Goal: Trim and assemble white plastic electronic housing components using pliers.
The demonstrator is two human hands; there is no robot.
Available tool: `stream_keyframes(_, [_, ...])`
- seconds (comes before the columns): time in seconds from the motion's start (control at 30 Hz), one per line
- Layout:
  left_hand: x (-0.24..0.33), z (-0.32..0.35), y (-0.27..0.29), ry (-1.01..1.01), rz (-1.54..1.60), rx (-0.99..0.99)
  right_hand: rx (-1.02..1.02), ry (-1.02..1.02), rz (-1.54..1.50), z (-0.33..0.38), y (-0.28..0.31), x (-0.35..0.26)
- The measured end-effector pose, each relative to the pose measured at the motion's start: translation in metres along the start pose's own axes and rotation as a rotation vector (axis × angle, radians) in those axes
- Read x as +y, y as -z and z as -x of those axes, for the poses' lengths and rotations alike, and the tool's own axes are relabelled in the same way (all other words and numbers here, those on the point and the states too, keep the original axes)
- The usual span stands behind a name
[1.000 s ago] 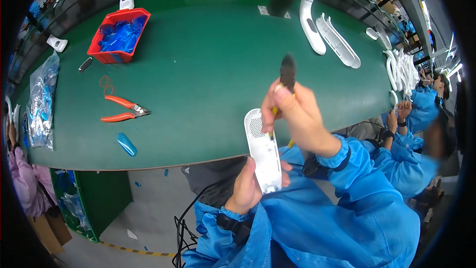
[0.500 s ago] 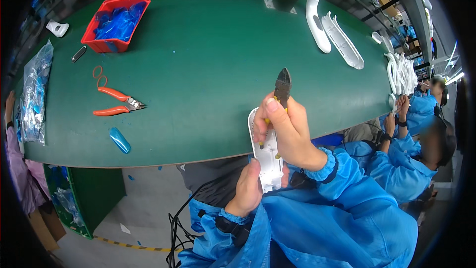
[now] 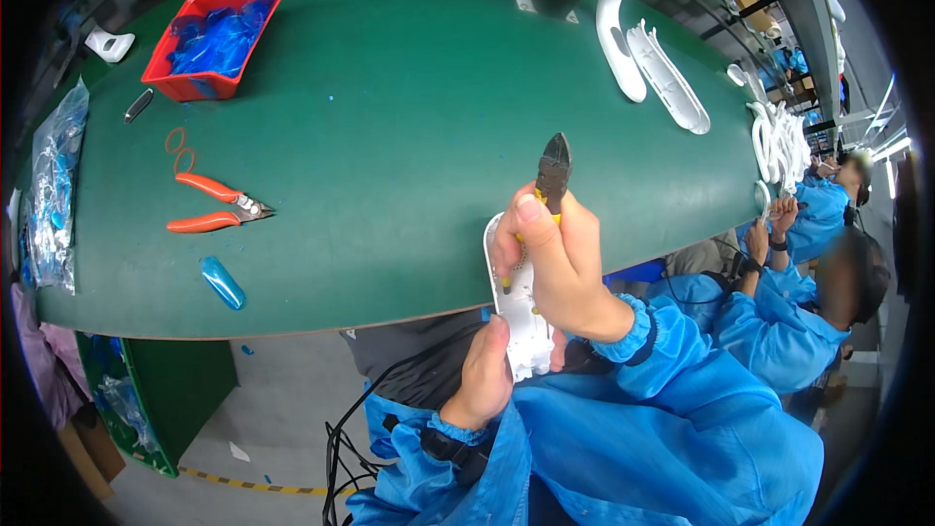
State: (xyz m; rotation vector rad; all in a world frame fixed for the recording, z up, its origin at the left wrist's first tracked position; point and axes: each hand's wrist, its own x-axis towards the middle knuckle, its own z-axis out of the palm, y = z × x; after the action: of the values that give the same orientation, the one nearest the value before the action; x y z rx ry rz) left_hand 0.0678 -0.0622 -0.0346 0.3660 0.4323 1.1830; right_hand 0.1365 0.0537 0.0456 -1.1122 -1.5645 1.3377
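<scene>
My left hand [image 3: 484, 373] is closed around the lower end of a long white plastic shell [image 3: 527, 329], whose ribbed hollow side faces up. The shell's far end reaches over the table's near edge. In my right hand [image 3: 560, 258] is a pair of diagonal cutting pliers [image 3: 554, 171] with dark jaws pointing away from me and yellow handles partly covered by my fingers. My right fingers are over the upper part of the shell, and I cannot tell whether they touch it. The handle ends hang just above its hollow side.
On the green table [image 3: 390, 156] lie orange-handled nippers [image 3: 222, 205], a blue glossy piece [image 3: 223, 282], a red bin [image 3: 195, 88] of blue film and a clear bag [image 3: 54, 195]. White shells [image 3: 668, 78] lie far right. Co-workers [image 3: 794, 326] sit at the right.
The table's contents have shifted slightly left in view. My hands keep the same hold on the white shell and the pliers, with hardly any movement.
</scene>
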Motion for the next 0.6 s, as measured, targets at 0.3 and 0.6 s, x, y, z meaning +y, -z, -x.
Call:
stream_keyframes(0.3, [-0.001, -0.001, -0.001, -0.024, -0.013, -0.017, 0.043, 0.005, -0.037, -0.004, 0.003, 0.001])
stream_keyframes(0.6, [0.001, -0.002, -0.007, -0.035, -0.005, 0.009, 0.014, -0.019, -0.012, 0.0, 0.016, -0.003])
